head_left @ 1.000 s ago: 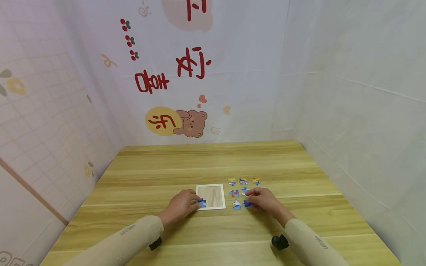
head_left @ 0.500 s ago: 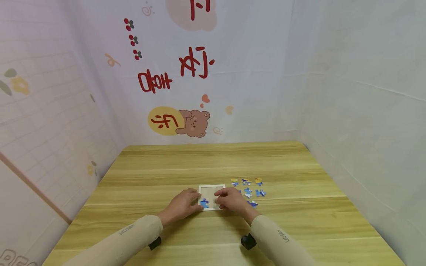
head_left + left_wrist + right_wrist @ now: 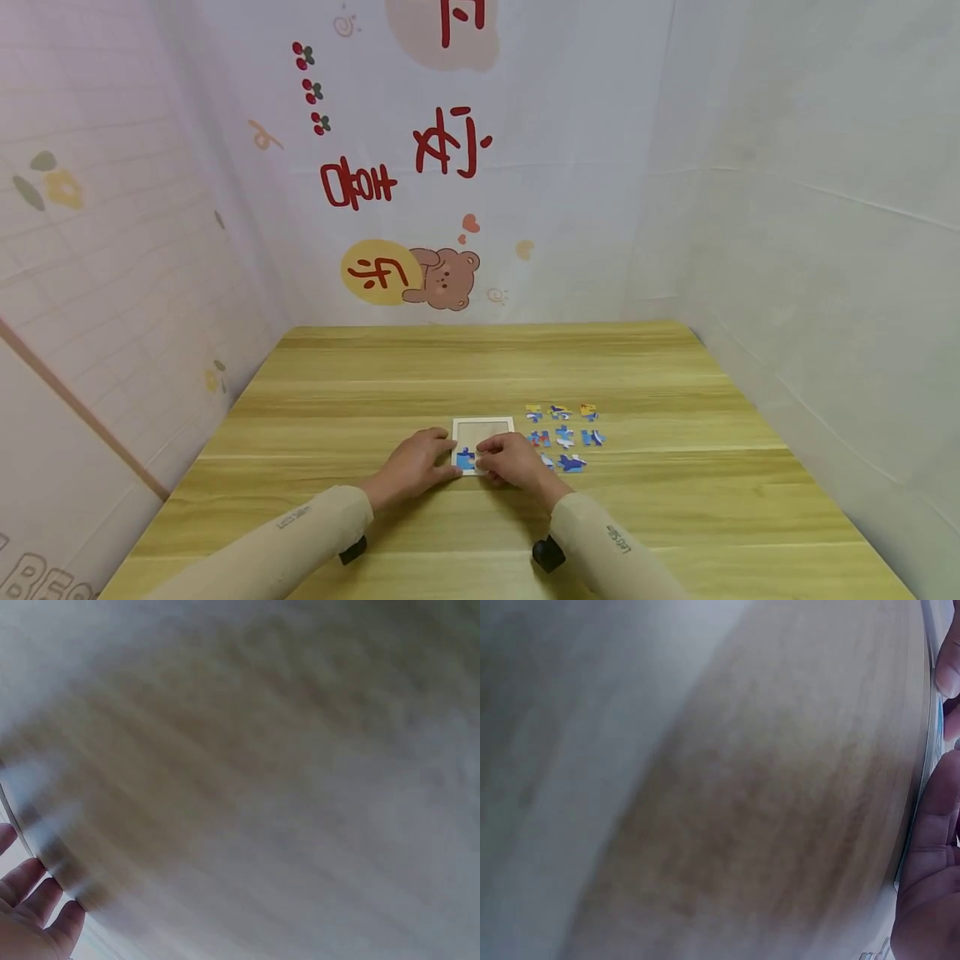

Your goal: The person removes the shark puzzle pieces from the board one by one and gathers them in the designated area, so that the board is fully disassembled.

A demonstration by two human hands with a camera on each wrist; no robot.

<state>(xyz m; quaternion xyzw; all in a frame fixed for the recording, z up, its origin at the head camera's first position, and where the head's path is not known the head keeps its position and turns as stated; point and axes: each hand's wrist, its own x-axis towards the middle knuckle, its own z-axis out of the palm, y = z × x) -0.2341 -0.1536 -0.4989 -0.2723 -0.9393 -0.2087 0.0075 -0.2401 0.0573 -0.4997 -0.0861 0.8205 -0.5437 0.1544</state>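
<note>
A small square puzzle tray (image 3: 459, 422) with a pale rim lies on the wooden table. One blue jigsaw piece (image 3: 465, 461) sits in its near left corner. My left hand (image 3: 415, 468) rests against the tray's left side, fingers along the edge and thumb by the near corner. Over the tray's near right part, my right hand (image 3: 513, 460) pinches a jigsaw piece, mostly hidden behind the fingers; its fingertips are right beside the blue piece. In the right wrist view a sliver of blue shows near the fingertips (image 3: 949, 679). The left wrist view has the left fingers (image 3: 22, 879) at the tray edge.
Several loose jigsaw pieces lie in rows right of the tray, among them a yellow-and-blue piece (image 3: 588, 412) and a dark blue piece (image 3: 572, 463). The wooden table (image 3: 375, 375) runs back to a printed white curtain (image 3: 585, 250).
My right hand has moved left from the loose pieces to over the tray, then slightly closer to the blue piece. My left hand stays at the tray's left edge.
</note>
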